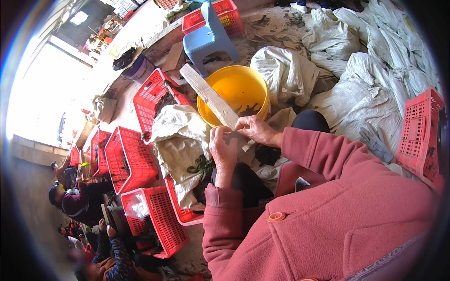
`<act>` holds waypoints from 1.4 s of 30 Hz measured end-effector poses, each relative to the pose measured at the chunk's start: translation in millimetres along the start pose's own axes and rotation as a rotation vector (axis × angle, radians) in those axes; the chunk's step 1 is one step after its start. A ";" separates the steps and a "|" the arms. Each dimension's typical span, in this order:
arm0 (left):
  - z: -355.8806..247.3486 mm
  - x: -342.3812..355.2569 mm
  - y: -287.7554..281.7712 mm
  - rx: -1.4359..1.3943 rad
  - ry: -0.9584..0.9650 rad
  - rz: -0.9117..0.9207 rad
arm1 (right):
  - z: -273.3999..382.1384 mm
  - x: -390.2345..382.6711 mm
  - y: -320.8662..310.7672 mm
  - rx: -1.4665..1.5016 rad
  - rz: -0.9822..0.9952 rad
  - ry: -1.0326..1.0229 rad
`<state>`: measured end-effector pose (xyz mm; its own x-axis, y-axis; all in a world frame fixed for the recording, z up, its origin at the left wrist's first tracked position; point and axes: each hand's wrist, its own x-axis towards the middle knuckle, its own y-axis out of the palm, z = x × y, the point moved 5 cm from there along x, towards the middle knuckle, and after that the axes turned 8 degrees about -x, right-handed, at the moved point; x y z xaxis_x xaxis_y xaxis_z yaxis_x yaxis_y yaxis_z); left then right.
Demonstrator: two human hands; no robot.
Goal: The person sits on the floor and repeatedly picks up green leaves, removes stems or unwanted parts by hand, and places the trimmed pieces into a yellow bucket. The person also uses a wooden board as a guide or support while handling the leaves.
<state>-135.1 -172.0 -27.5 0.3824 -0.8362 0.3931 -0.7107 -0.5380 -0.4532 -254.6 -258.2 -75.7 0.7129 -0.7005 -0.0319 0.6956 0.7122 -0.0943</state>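
Observation:
A pale wooden board (208, 93) lies aslant across the rim of a yellow bucket (241, 82), its near end reaching toward my lap. At that near end my two hands come together, fingers bent and pinched. My left hand (223, 152) is closed beside the board's left edge. My right hand (260, 131) is closed over the board's end, its fingertips close to the left ones. Whatever is between the fingers is too small or hidden to name. Dark strips (249, 110) lie at the bucket's bottom. Dark green leafy stems (201, 166) rest on a beige cloth sack (180, 133) left of my left hand.
Red plastic crates (129, 161) stand along the left, one under the sack. A blue plastic stool (208, 40) is beyond the bucket. White woven sacks (363, 89) pile up at right, with a grey glove (376, 142) and another red crate (417, 136). Several people sit at lower left.

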 end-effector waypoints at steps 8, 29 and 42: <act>27.0 -8.2 7.6 -0.171 -0.253 0.173 | -2.3 -8.0 -5.1 0.048 0.160 0.140; -15.0 -8.7 3.7 0.235 0.334 0.076 | -11.7 -5.8 -8.0 0.678 0.253 0.270; 24.1 -4.9 -9.3 -0.254 -0.145 -0.123 | -5.0 -28.7 -0.8 0.304 0.436 0.192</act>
<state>-116.2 -165.5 -44.5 0.5419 -0.7826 0.3065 -0.7715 -0.6078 -0.1880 -276.1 -239.0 -79.7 0.9307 -0.3140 -0.1873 0.3551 0.8985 0.2580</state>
